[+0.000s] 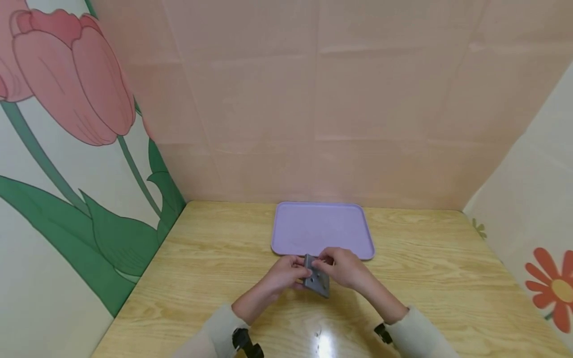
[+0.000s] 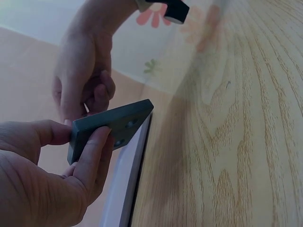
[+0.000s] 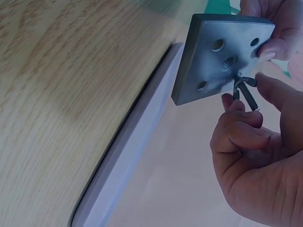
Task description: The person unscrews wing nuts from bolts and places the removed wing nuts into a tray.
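A square grey metal plate (image 1: 317, 277) is held up over the table, tilted. My left hand (image 1: 283, 273) grips it along one edge, thumb on one face and fingers on the other. In the right wrist view the plate shows round holes near its corners and a threaded hole in the middle. A threaded screw (image 3: 249, 97) with a wing nut (image 3: 237, 86) on it stands out from the lower corner area. My right hand (image 3: 258, 142) pinches around the wing nut, thumb tip at one wing and curled fingers on the other side.
Behind the hands a purple tray (image 1: 320, 228) lies on the wood-grain table (image 1: 215, 243), near the back edge. A pinkish sheet covers the wall (image 1: 313, 124) beyond, and flower-printed panels stand at both sides.
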Available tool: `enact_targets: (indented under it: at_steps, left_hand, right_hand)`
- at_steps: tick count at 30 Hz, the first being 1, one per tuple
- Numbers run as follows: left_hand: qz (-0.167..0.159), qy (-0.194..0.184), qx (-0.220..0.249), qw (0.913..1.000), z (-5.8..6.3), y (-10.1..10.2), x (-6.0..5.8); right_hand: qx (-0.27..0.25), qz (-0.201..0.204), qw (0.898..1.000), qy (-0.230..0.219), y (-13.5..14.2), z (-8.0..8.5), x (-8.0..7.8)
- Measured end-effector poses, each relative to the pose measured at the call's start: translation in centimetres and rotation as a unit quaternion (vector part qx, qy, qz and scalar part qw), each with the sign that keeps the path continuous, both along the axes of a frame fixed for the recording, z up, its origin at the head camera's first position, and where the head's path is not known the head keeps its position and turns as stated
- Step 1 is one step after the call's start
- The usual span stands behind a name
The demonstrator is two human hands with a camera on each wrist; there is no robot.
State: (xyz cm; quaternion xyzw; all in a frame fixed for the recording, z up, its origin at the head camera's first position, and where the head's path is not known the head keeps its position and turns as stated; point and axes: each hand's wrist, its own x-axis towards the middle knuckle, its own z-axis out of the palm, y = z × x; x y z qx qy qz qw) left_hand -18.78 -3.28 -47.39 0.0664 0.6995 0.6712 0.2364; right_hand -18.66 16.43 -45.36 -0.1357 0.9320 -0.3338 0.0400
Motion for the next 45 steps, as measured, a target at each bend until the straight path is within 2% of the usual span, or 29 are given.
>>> enact_targets:
  at_steps: [9,18,22,25,30,33,45]
  left_hand:
    - [0.005,0.007,0.002,1.0,-0.29,0.02,-0.14]
    - [0.003,0.009,0.001,1.0,-0.36,-0.01,-0.2]
    - [0.002,0.008,0.001,1.0,-0.24,-0.02,-0.14]
    - [0.003,0.009,-0.001,1.0,-0.15,0.01,-0.11]
    - [0.001,0.011,-0.007,0.9999,-0.12,0.02,-0.1]
    - [-0.001,0.012,-0.005,0.9999,-0.14,0.03,-0.09]
    - [-0.002,0.015,-0.01,0.9998,-0.2,0.05,0.0]
  right_hand:
    - [0.007,0.026,0.998,0.055,0.18,-0.07,-0.23]
    - [-0.007,0.038,0.996,0.08,0.11,0.05,-0.06]
    - [-0.015,0.006,0.998,0.064,-0.01,0.17,-0.17]
    - [-0.002,-0.033,0.999,0.025,-0.09,0.24,-0.16]
    - [0.014,-0.066,0.997,-0.047,-0.17,0.01,-0.1]
    - [0.013,-0.068,0.996,-0.061,-0.24,-0.2,-0.15]
    - [0.014,-0.043,0.997,-0.06,-0.39,-0.01,0.05]
